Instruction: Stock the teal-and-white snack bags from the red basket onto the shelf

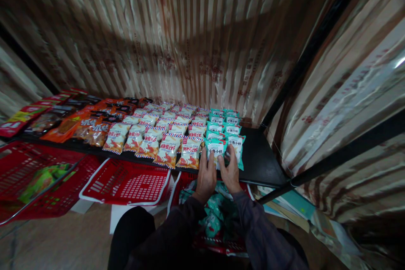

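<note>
A teal and white snack packet (215, 148) lies at the front edge of a black shelf (259, 156), at the near end of a row of like teal packets (226, 124). My left hand (206, 175) presses on its left side with fingers together. On its right side, my right hand (230, 171) grips it between thumb and fingers, beside another teal packet (238, 145). To the left run rows of white, red and blue packets (167, 135).
Below my arms a red basket (218, 242) holds more teal packets (215, 215). An upturned red basket (126, 181) and another red basket (28, 177) with green packets sit to the left. Orange and dark packets (76, 122) fill the shelf's left. Striped curtains hang behind and right.
</note>
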`<state>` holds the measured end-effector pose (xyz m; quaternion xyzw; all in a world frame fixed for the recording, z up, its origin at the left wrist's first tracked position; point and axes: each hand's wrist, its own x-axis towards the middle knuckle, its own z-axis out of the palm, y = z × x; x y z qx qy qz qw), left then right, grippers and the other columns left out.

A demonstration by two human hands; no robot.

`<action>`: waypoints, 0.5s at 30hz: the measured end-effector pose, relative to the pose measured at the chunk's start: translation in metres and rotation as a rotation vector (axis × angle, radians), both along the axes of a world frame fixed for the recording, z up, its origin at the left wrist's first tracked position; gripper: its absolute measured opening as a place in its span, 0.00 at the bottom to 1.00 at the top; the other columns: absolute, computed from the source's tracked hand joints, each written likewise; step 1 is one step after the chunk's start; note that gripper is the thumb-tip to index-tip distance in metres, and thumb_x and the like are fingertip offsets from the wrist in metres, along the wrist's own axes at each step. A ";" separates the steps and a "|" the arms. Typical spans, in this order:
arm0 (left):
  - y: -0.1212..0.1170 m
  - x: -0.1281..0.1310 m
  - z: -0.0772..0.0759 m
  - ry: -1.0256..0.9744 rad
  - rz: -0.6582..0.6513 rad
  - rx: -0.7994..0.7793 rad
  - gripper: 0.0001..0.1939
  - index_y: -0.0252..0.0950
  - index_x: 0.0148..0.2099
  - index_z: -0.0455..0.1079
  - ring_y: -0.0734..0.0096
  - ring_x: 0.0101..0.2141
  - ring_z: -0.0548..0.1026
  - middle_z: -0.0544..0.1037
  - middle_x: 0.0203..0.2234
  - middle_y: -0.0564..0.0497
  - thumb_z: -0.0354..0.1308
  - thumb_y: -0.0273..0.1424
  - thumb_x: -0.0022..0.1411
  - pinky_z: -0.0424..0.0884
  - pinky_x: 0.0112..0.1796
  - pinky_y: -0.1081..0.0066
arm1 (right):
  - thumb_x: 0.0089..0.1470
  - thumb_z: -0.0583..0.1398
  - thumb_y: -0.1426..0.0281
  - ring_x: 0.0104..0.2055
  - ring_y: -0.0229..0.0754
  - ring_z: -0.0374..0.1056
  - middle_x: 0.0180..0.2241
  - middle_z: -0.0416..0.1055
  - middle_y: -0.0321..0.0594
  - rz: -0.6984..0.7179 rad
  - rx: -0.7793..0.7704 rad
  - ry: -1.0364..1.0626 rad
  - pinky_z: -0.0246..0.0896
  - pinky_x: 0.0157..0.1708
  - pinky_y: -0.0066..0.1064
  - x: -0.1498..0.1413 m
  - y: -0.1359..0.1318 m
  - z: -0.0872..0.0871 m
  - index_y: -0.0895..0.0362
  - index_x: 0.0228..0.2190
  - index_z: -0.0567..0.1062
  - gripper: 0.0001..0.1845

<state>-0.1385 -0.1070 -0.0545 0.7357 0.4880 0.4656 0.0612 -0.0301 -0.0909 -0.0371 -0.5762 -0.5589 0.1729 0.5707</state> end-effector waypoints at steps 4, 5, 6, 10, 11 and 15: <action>0.004 0.000 -0.001 -0.077 -0.048 -0.056 0.28 0.33 0.69 0.45 0.58 0.67 0.45 0.47 0.68 0.36 0.40 0.29 0.69 0.55 0.62 0.53 | 0.57 0.53 0.51 0.61 0.51 0.59 0.63 0.57 0.54 0.025 -0.046 -0.019 0.58 0.57 0.46 -0.004 0.002 -0.004 0.58 0.64 0.52 0.40; 0.005 0.001 -0.001 -0.097 -0.055 -0.063 0.28 0.32 0.69 0.43 0.58 0.67 0.47 0.49 0.67 0.35 0.40 0.29 0.69 0.55 0.62 0.53 | 0.57 0.53 0.51 0.63 0.51 0.57 0.64 0.55 0.54 0.026 -0.055 -0.024 0.56 0.58 0.47 -0.006 0.003 -0.003 0.58 0.64 0.51 0.40; 0.006 0.001 -0.002 -0.115 -0.058 -0.070 0.29 0.31 0.69 0.42 0.59 0.66 0.49 0.51 0.66 0.34 0.41 0.30 0.69 0.55 0.62 0.53 | 0.57 0.53 0.51 0.64 0.51 0.55 0.64 0.53 0.54 0.028 -0.061 -0.028 0.54 0.59 0.47 -0.007 0.004 -0.002 0.58 0.64 0.50 0.41; 0.010 0.003 -0.002 -0.180 -0.049 -0.103 0.29 0.29 0.68 0.44 0.57 0.66 0.49 0.52 0.65 0.32 0.42 0.33 0.69 0.54 0.62 0.52 | 0.57 0.52 0.51 0.66 0.52 0.50 0.65 0.52 0.53 0.041 -0.065 -0.038 0.51 0.61 0.48 -0.012 0.006 0.003 0.59 0.64 0.50 0.41; 0.010 0.003 -0.001 -0.196 -0.047 -0.114 0.30 0.29 0.68 0.44 0.56 0.66 0.50 0.53 0.65 0.32 0.42 0.34 0.68 0.54 0.62 0.52 | 0.57 0.52 0.52 0.66 0.51 0.50 0.65 0.53 0.53 0.043 -0.064 -0.038 0.51 0.61 0.48 -0.013 0.006 0.004 0.59 0.64 0.50 0.41; 0.010 0.001 0.004 -0.226 -0.056 -0.155 0.30 0.28 0.68 0.44 0.56 0.65 0.53 0.54 0.65 0.31 0.42 0.35 0.68 0.55 0.62 0.52 | 0.57 0.52 0.53 0.66 0.52 0.52 0.64 0.54 0.54 0.041 -0.065 -0.021 0.51 0.61 0.48 -0.016 0.006 0.003 0.60 0.64 0.50 0.40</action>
